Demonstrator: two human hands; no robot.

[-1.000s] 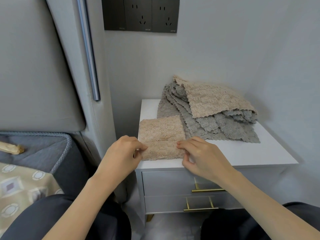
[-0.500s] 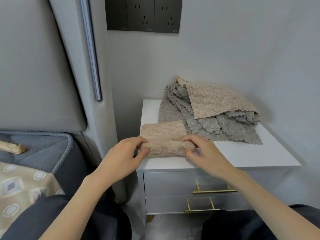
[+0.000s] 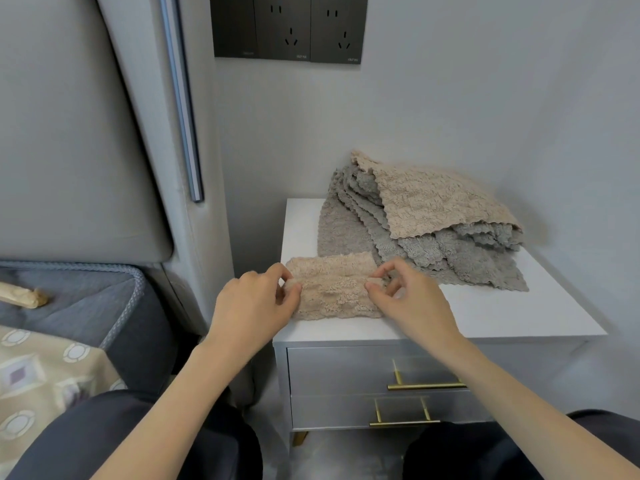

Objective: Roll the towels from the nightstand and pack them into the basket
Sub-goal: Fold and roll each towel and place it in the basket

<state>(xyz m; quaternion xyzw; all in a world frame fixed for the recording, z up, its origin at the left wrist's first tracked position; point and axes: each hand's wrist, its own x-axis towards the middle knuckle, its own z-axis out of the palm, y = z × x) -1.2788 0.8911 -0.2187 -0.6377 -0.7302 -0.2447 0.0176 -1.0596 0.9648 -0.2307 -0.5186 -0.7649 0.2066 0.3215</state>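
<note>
At 6 o'clock, dark-trousered knees, with bare forearms reaching forward. Just beyond, two grey drawers with brass bar handles under the white top of the nightstand. On the near left corner of that top lies a small beige towel, set crosswise and bunched thick, folded or rolled, hard to tell which. Left hand pinching its 9 o'clock end between thumb and fingers; right hand pinching its 3 o'clock end likewise, other fingers curled. At 2 o'clock from the towel and touching its far corner, a slumped pile of grey towels topped by one beige towel. At 9 o'clock, a grey mattress and a patterned cover. At 12 o'clock, a dark socket panel on the wall.
</note>
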